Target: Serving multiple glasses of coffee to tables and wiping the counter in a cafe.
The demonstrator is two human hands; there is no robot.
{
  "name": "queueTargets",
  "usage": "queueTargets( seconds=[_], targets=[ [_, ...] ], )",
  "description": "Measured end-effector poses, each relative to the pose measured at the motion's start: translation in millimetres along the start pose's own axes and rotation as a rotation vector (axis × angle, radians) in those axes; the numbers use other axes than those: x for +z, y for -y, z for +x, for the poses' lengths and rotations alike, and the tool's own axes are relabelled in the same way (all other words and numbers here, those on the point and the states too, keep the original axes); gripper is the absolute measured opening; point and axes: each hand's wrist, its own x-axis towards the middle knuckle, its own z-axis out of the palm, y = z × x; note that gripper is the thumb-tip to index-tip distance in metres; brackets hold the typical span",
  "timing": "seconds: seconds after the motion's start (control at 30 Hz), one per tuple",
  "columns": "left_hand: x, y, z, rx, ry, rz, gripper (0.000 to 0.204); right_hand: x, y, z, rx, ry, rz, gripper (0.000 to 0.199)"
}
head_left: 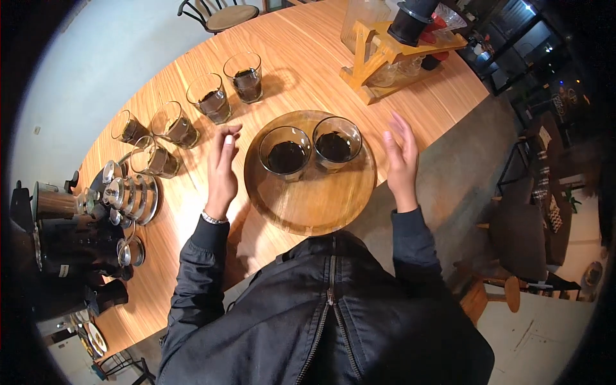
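— Where's the tray (301, 208)?
— At the table's (308, 58) near edge, two full glasses (286, 153) aboard; left hand (221, 168) and right hand (401, 160) flank it, open, empty.
— Grip?
— Opposite rims, level; likely heavy, sloshy, breakable.

— Any packages, labels, signs or screens on my feed?

— I see just 1 candidate: a small pale rectangular label (63, 271) on a dark container at the far left edge of the table, too small and blurred for me to describe further.

— Anything else?

— No packages, signs or screens that I can make out.
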Motion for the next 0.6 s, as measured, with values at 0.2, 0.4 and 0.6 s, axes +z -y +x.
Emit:
queueTargets(
  seconds=[0.2, 0.4, 0.6],
  targets=[
    [26, 53, -11, 0.059, -0.010, 0.479, 0.036, 19, -58, -67, 0.222, -0.164, -0.484, 0.050],
    [37, 59, -21, 0.031, -0.085, 0.451, 0.025, 33, -53, -93, 0.230, -0.290, -0.453, 0.046],
    [44, 61, -27, 0.088, -0.053, 0.464, 0.027, 17, -56, -113, 0.572, -0.216, -0.065, 0.035]
  ],
)
